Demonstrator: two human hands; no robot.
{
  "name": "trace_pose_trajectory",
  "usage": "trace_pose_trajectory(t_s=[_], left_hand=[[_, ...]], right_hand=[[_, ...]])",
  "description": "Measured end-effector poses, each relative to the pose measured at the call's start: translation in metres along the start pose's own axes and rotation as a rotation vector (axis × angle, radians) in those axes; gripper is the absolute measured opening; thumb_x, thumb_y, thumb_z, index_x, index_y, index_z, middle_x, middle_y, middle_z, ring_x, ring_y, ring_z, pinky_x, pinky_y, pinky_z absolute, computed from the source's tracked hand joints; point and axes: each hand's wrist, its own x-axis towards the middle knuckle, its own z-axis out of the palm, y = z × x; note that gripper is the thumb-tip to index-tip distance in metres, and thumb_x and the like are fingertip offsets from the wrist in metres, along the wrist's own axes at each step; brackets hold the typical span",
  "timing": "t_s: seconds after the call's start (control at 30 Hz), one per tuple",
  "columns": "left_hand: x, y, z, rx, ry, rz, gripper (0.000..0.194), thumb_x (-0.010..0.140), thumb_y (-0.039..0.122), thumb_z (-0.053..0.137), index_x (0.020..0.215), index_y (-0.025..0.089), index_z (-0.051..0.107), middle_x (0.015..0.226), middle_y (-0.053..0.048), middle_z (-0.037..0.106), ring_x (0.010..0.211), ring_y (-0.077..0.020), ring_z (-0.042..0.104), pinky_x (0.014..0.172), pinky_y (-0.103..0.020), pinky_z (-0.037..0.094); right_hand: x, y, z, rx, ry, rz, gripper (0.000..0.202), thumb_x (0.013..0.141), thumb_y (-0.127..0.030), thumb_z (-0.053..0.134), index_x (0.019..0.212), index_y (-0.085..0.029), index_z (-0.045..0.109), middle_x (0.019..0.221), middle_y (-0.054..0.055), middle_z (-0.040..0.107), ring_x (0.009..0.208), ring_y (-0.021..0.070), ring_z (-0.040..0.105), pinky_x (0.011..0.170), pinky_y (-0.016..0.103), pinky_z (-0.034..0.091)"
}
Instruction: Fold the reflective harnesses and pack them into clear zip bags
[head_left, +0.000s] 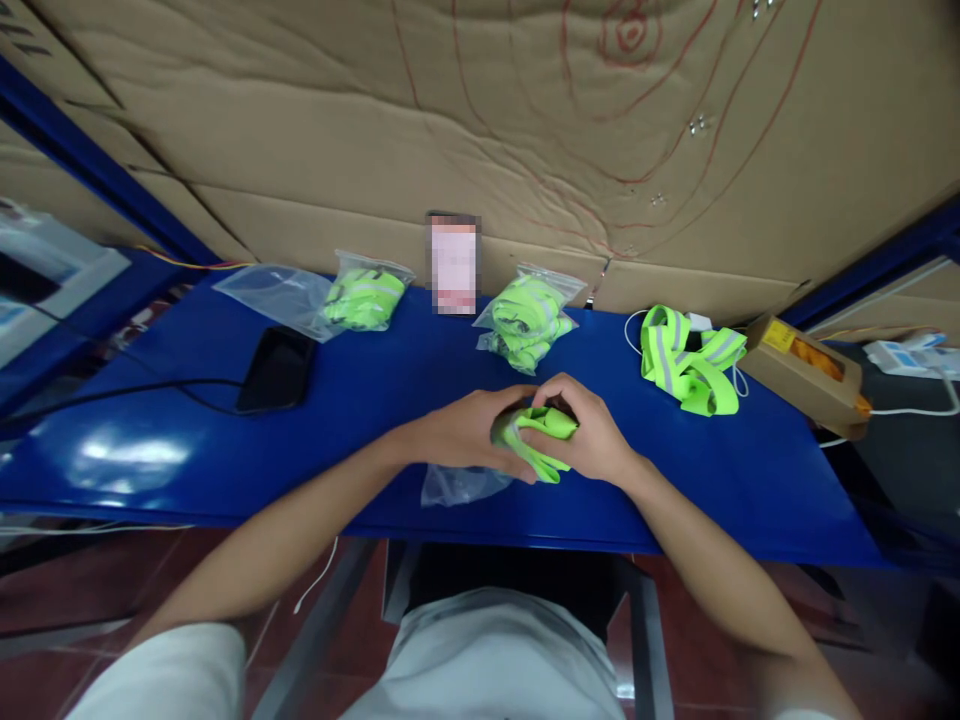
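Observation:
Between my two hands is a folded bundle of neon-green reflective strap [551, 425] with a silvery stripe, held just above the blue tabletop. My left hand [480, 430] curls round its left side. My right hand [592, 430] grips it from the right, with the fingertips meeting near the top. Parts of the bundle are hidden by the fingers. Under my left hand lies a clear plastic bag [459, 485]. Beyond my hands sits a bagged roll of the same green strap [529, 310]. Loose green strap [686, 360] lies to the right.
Another bagged green strap [367, 298] lies at the back left, beside a clear bag [277, 295]. A black device [277, 368] with a cable is on the left. A phone [454, 265] leans on the cardboard wall [315, 130]. At right stands a small cardboard box [806, 375].

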Motion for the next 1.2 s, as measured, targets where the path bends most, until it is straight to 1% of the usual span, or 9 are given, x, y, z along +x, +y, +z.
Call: trace_pose_trajectory(t_s=[0.07,0.23,0.37,0.53,0.6,0.77,0.87,1.03,1.2], left_hand=[[0.0,-0.003,-0.009,-0.139,-0.104,-0.006,0.083,0.068,0.048,0.089,0.14,0.022,0.056,0.126,-0.008,0.07,0.111,-0.025,0.068,0.089,-0.031,0.052],[0.0,-0.008,-0.008,-0.125,-0.306,-0.108,0.051,0.075,0.054,0.081,0.107,0.015,0.072,0.088,-0.001,0.072,0.078,-0.0179,0.065,0.064,-0.023,0.045],[0.0,-0.003,0.008,-0.136,-0.223,-0.091,0.054,0.074,0.059,0.08,0.104,0.014,0.071,0.085,0.0,0.071,0.076,-0.0179,0.064,0.063,-0.024,0.043],[-0.001,0.006,0.021,0.067,-0.019,-0.072,0.056,0.074,0.061,0.08,0.104,0.015,0.07,0.091,-0.004,0.075,0.083,-0.0229,0.069,0.064,-0.026,0.044],[-0.001,0.005,0.019,0.039,0.002,-0.055,0.056,0.072,0.059,0.083,0.106,0.016,0.071,0.094,-0.004,0.076,0.085,-0.0238,0.07,0.066,-0.027,0.045],[0.003,-0.005,0.005,-0.219,0.16,-0.067,0.058,0.072,0.054,0.083,0.114,0.016,0.071,0.103,-0.004,0.077,0.092,-0.0228,0.07,0.076,-0.029,0.051],[0.005,-0.008,0.003,-0.251,0.171,-0.064,0.059,0.073,0.054,0.083,0.116,0.015,0.07,0.106,-0.006,0.077,0.095,-0.0229,0.071,0.08,-0.03,0.052],[0.002,-0.003,0.013,0.035,0.21,-0.058,0.079,0.069,0.064,0.083,0.133,0.021,0.064,0.12,-0.007,0.075,0.108,-0.0275,0.071,0.092,-0.034,0.052],[0.0,0.001,0.016,0.24,0.276,-0.094,0.086,0.068,0.07,0.081,0.136,0.02,0.061,0.123,-0.008,0.074,0.111,-0.0313,0.071,0.094,-0.037,0.051]], right_hand=[[-0.002,0.0,-0.003,0.059,-0.019,-0.064,0.027,0.084,-0.036,0.08,0.096,-0.024,0.058,0.092,0.002,0.063,0.079,0.0155,0.061,0.072,0.03,0.05],[-0.008,0.0,-0.002,0.098,0.016,-0.193,0.023,0.083,-0.027,0.081,0.093,-0.024,0.06,0.099,0.005,0.068,0.09,0.0182,0.067,0.08,0.033,0.055],[-0.011,0.0,0.003,-0.017,0.066,-0.245,0.015,0.09,-0.017,0.068,0.099,-0.025,0.059,0.093,0.005,0.066,0.086,0.018,0.066,0.075,0.033,0.055],[-0.012,0.001,0.01,-0.11,0.085,-0.241,0.009,0.094,-0.017,0.057,0.098,-0.025,0.057,0.087,0.004,0.063,0.077,0.0179,0.062,0.067,0.033,0.052],[-0.01,0.003,0.007,-0.049,0.064,-0.15,0.01,0.095,-0.023,0.06,0.105,-0.025,0.057,0.092,0.005,0.065,0.082,0.0185,0.064,0.072,0.033,0.054],[0.0,0.011,-0.019,0.0,-0.106,0.02,0.046,0.092,-0.039,0.072,0.133,-0.026,0.056,0.124,0.009,0.066,0.109,0.0247,0.066,0.095,0.039,0.053],[0.003,0.013,-0.031,0.042,-0.181,0.042,0.042,0.094,-0.038,0.07,0.133,-0.027,0.06,0.127,0.009,0.068,0.115,0.0258,0.066,0.099,0.039,0.052],[0.0,0.008,-0.022,0.079,-0.187,0.112,0.033,0.09,-0.031,0.074,0.121,-0.026,0.067,0.12,0.005,0.073,0.108,0.0235,0.07,0.095,0.035,0.053],[-0.003,0.003,-0.008,0.072,-0.072,0.249,0.039,0.081,-0.023,0.079,0.117,-0.027,0.063,0.1,-0.001,0.075,0.088,0.0185,0.072,0.079,0.029,0.055]])
